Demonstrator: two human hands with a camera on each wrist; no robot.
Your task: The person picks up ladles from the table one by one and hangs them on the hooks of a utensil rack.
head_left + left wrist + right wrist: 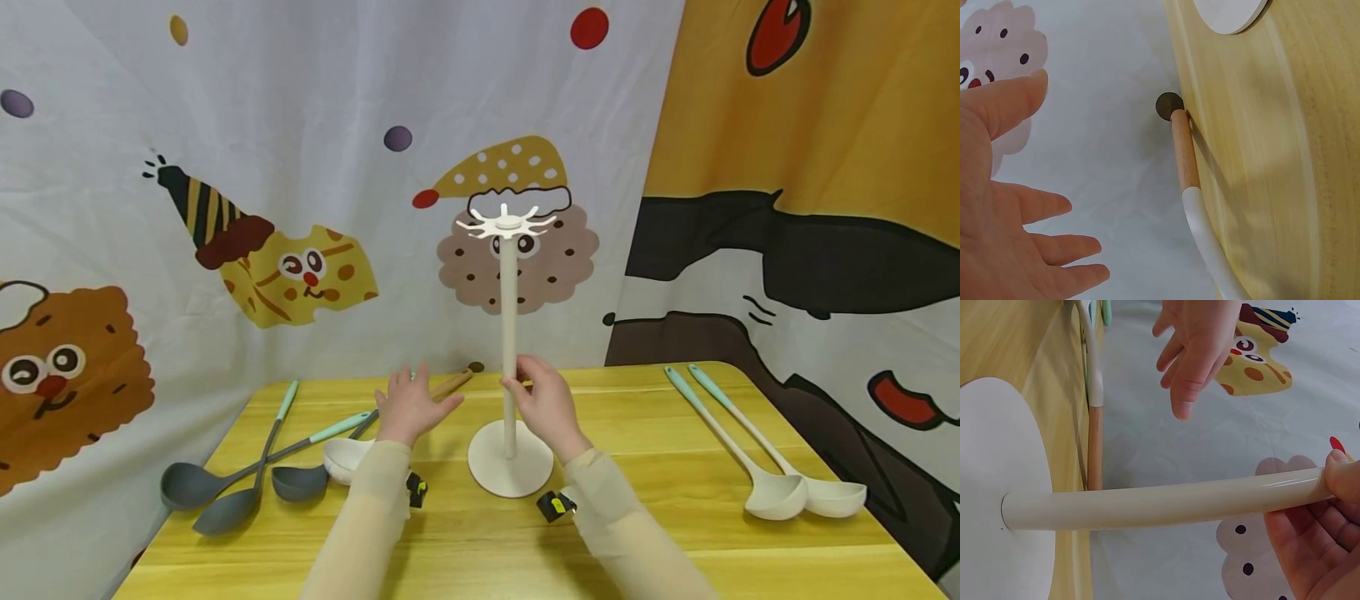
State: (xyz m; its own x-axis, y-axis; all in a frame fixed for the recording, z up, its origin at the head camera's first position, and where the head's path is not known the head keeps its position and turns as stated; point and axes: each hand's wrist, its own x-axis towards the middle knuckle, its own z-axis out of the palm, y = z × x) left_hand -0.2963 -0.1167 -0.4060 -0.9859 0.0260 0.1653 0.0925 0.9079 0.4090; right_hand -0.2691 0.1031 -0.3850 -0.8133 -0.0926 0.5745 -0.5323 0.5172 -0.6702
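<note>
Near the middle of the wood-grained bench (465,554), an off-white stand (509,333) rises upright: flat disc base, smooth glossy tube, crown of slim radiating prongs. The right hand (551,404) grips the tube below its mid-height, thumb and fingers bent round it, forearm slanting in from the lower right. The left hand (412,408) is released, hovering left of the tube with thumb and fingers spread. Beneath it slants a rounded wooden handle (1185,150) joined to a white shaft. Leftward, two dark-grey ladles (227,513) with mint-green handles cross; rightward lie two white ladles (776,497).
</note>
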